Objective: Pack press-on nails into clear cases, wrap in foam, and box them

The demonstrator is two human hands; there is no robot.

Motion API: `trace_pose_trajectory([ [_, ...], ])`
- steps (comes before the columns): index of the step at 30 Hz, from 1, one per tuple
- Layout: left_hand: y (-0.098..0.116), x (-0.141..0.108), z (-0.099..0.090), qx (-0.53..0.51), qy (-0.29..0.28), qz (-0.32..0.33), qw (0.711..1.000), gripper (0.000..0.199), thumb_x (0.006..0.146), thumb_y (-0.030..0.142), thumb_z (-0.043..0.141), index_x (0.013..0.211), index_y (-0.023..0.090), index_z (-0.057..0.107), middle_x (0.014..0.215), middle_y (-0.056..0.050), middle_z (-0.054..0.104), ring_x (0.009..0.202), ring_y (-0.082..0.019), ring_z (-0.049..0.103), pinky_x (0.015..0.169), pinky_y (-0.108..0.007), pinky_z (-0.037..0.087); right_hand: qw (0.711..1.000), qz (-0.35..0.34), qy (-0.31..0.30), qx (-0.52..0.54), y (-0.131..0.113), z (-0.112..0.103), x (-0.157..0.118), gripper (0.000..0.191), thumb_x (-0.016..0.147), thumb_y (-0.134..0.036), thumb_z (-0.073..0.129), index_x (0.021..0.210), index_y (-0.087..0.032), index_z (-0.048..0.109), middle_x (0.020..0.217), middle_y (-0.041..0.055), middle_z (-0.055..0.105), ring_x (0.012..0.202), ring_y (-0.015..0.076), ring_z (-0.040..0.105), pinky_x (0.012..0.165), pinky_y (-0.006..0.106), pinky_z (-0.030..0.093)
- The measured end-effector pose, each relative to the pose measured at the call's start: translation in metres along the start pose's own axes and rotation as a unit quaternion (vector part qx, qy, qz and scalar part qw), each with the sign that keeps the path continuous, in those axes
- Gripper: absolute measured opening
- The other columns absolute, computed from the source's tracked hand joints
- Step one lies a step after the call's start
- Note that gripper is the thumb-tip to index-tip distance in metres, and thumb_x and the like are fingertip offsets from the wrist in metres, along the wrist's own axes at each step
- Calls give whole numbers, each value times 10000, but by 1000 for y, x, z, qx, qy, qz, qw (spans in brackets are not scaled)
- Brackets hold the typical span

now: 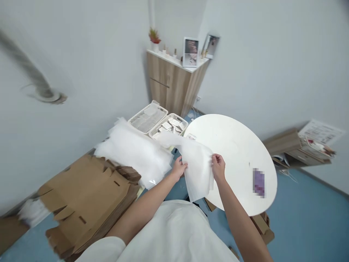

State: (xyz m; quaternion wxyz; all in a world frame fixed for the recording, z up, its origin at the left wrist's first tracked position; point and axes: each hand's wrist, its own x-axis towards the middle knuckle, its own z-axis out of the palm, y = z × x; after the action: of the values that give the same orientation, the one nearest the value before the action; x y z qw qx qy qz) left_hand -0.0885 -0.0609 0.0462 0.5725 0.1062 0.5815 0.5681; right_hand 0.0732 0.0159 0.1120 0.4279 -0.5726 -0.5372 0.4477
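Note:
A translucent white foam sheet [196, 169] is stretched between my two hands, partly over the left edge of the round white table [231, 142]. My left hand [179, 168] pinches its left edge. My right hand [218, 166] is closed on its right edge, above the table. To the left of my left hand lies a stack of similar white sheets [136, 149]. A loose end of the held sheet reaches toward the baskets behind it.
White baskets [148, 118] with flat packets and small white pieces stand beyond the sheets. Flattened cardboard boxes [89, 196] are piled at left. A wooden cabinet [170, 82] fills the corner. A blurred purple item [259, 182] lies on the table; a shelf [300, 147] stands at right.

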Motion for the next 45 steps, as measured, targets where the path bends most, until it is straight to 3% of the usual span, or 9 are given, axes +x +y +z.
trace_pose_trajectory([
  [7, -34, 25, 95, 198, -48, 118, 972, 578, 697, 92, 593, 1244, 171, 420, 835, -12, 558, 553, -45, 508, 598, -196, 444, 993, 98, 58, -1, 66, -126, 5, 234, 640, -388, 584, 761, -191, 546, 688, -11, 534, 564, 109, 493, 532, 250, 425],
  [13, -50, 44, 147, 308, -41, 139, 940, 528, 701, 129, 591, 1209, 194, 459, 912, -30, 533, 597, -59, 490, 604, -198, 432, 990, 139, 20, -1, 117, -177, 14, 211, 595, -333, 602, 728, -193, 517, 636, -36, 550, 533, 122, 546, 547, 272, 451],
  [18, -67, 51, 159, 371, 13, 90, 924, 533, 728, 264, 593, 1226, 193, 417, 986, -59, 538, 768, -114, 550, 731, -252, 437, 985, 171, 30, -22, 143, -189, 18, 172, 595, -310, 577, 687, -209, 473, 629, -48, 543, 486, 124, 556, 499, 261, 434],
  [23, -85, 39, 149, 445, -14, 52, 894, 627, 701, 282, 620, 1266, 188, 364, 1005, -69, 528, 780, -129, 537, 754, -272, 431, 982, 175, 29, -63, 162, -195, 17, 128, 651, -328, 518, 702, -219, 474, 675, -21, 558, 548, 145, 567, 534, 284, 454],
  [27, -89, 39, 149, 486, 1, 71, 871, 608, 697, 195, 606, 1258, 182, 370, 954, -49, 528, 718, -111, 515, 776, -279, 423, 975, 61, -2, -214, 164, -200, 17, 309, 709, -303, 481, 998, -198, 508, 1032, 98, 571, 920, 233, 558, 775, 391, 449],
  [30, -90, 44, 156, 501, -1, 73, 862, 617, 716, 186, 583, 1281, 180, 335, 1007, -66, 522, 705, -107, 518, 764, -286, 431, 941, -56, -86, -322, 163, -197, 20, 441, 752, -275, 458, 1180, -173, 441, 1307, 136, 409, 1217, 268, 355, 949, 431, 333],
  [34, -90, 38, 163, 561, 18, 135, 817, 602, 767, 230, 526, 1312, 168, 280, 1219, -136, 436, 994, -202, 503, 874, -354, 397, 882, -115, -208, -407, 167, -183, 19, 566, 786, -320, 441, 1315, -167, 309, 1429, 112, 247, 1321, 271, 174, 1019, 454, 220],
  [40, -90, 14, 163, 704, -168, 209, 658, 607, 777, 372, 517, 1328, 241, 298, 1443, -76, 207, 1329, -280, 115, 1059, -447, 93, 864, -95, -204, -451, 178, -175, 8, 621, 824, -387, 385, 1369, -146, 209, 1438, 139, 206, 1329, 283, 150, 1033, 500, 137],
  [45, -88, 14, 160, 707, -202, 170, 656, 651, 753, 427, 537, 1336, 267, 295, 1453, -64, 187, 1339, -290, 60, 1052, -460, 81, 868, -91, -217, -437, 178, -181, 11, 624, 815, -397, 408, 1367, -175, 220, 1447, 109, 190, 1329, 275, 154, 1043, 489, 129],
])
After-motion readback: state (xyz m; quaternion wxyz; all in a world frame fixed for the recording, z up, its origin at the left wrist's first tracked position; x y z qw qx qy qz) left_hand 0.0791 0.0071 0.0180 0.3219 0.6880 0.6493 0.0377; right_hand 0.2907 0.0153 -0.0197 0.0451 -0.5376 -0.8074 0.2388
